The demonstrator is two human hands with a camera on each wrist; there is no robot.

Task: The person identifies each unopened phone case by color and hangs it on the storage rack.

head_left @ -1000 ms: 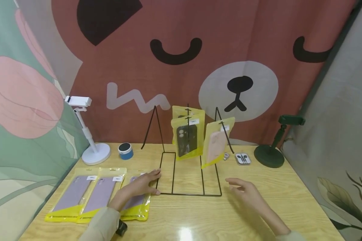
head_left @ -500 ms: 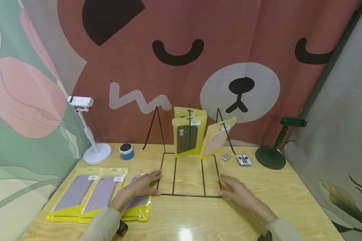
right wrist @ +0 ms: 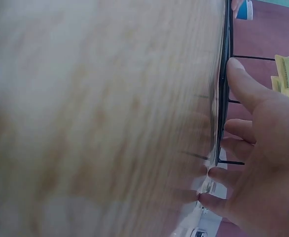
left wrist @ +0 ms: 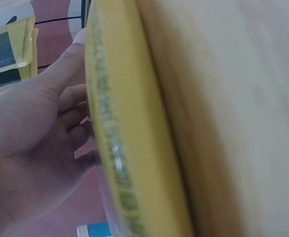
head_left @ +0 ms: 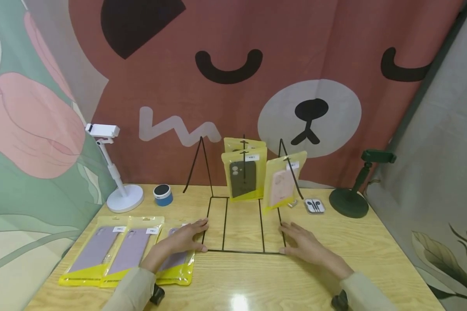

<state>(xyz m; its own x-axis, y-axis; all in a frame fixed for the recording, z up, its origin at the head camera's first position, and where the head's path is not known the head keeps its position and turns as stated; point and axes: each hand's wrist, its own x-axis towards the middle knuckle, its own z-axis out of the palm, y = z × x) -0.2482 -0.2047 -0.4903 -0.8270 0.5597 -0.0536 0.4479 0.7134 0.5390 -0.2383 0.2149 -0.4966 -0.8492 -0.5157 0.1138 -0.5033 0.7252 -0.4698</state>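
A black wire display rack (head_left: 253,252) stands on the wooden table. From its hooks hang yellow pouches: one with a black phone case (head_left: 243,179), another pouch (head_left: 231,143) behind it, and one with a pink phone case (head_left: 282,185). My left hand (head_left: 184,237) rests at the left side of the rack's base, its fingers extended over a pouched purple phone case (head_left: 175,259). At the base's right side, my right hand (head_left: 305,244) touches the wire with loose fingers. In the right wrist view, the right thumb (right wrist: 245,86) lies along the front bar.
Two more pouches with purple phone cases (head_left: 91,248) lie at the left. Behind them are a white phone stand (head_left: 125,198) and a blue round speaker (head_left: 162,196). Boxed earphones (head_left: 314,206) and a dark green phone stand (head_left: 348,202) sit at the back right.
My right hand has moved left from beside the rack onto its right base wire. The pink phone case's pouch has swung back and forth on its hook. My left hand has stayed put.
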